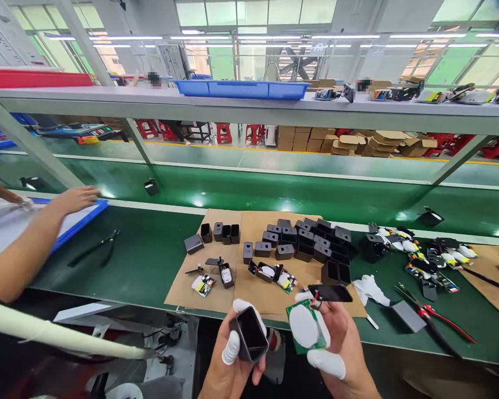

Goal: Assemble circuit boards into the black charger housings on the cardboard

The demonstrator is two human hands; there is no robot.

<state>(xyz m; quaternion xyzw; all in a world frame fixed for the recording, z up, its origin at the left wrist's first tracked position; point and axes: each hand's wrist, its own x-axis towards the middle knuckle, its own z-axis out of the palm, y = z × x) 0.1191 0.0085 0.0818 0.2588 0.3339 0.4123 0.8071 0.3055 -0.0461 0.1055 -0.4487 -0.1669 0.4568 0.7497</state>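
In my left hand [228,360] is an open black plastic case [251,335], its hollow side tilted up toward me. White finger cots cover some fingertips of both hands. My right hand [345,352] grips a green circuit board [293,316] with a round white pad on its face. A flat black end cap [330,292] hangs by short wires at the board's upper edge. The case and board are apart, side by side in front of the bench edge. Just beyond them, a partly filled case [266,271] and another circuit board [286,279] lie on the cardboard sheet [233,293].
Many black cases [305,238] crowd the cardboard. Right of it lie a white cloth [371,290], red-handled pliers [449,321] and several circuit boards [432,271]. At left, another person's arm [37,238] reaches over a blue tray [81,226], near black pliers [95,249]. A shelf [241,113] spans above.
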